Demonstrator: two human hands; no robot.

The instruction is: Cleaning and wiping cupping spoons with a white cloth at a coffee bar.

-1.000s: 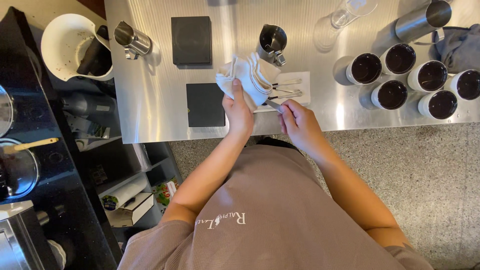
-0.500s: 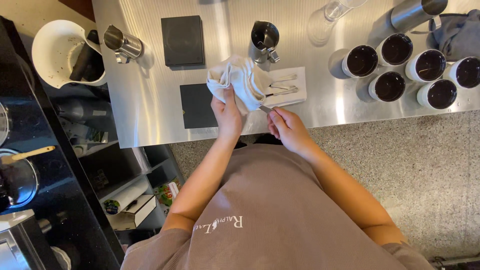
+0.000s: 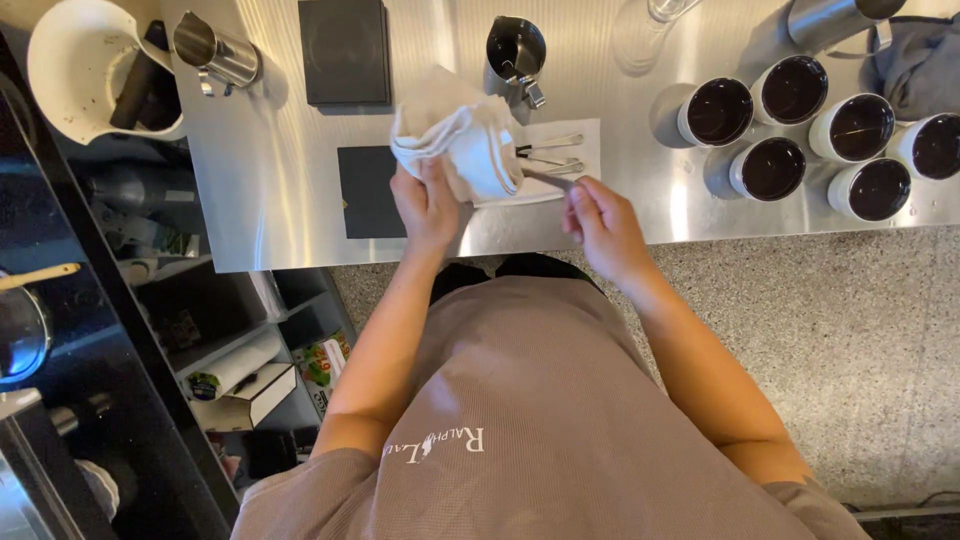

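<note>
1. Far out to the left of the left hand, a white plastic jug [image 3: 75, 65] with a wide round mouth hangs past the counter's edge, a dark tool inside it that is hard to make out.
2. Just beyond it, a small polished steel pitcher [image 3: 215, 50] lies tipped on the brushed steel counter [image 3: 280, 200].
3. Above the left hand sits a matte black square pad [image 3: 345, 50]; a second dark square [image 3: 368, 190] lies right beside the wrist, partly covered by it.
4. The left hand [image 3: 428, 200] grips a soft, crumpled white cloth [image 3: 440, 120] bunched around a white cup [image 3: 485, 160] — only the cup's smooth curved side shows, the rest is wrapped.
5. Beyond the cloth stands another steel pitcher [image 3: 517, 50], dark inside.
6. The right hand [image 3: 600, 225] pinches the thin handle of a metal spoon [image 3: 548, 180]; its bowl is hidden behind the cup. More spoons [image 3: 552, 160] lie on a white napkin [image 3: 580, 135] just beyond the fingers.
7. To the right of the right hand — well apart — a cluster of round white cups [image 3: 775, 165] holds dark liquid; a grey cloth [image 3: 920, 60] is cut off at the corner.
</note>
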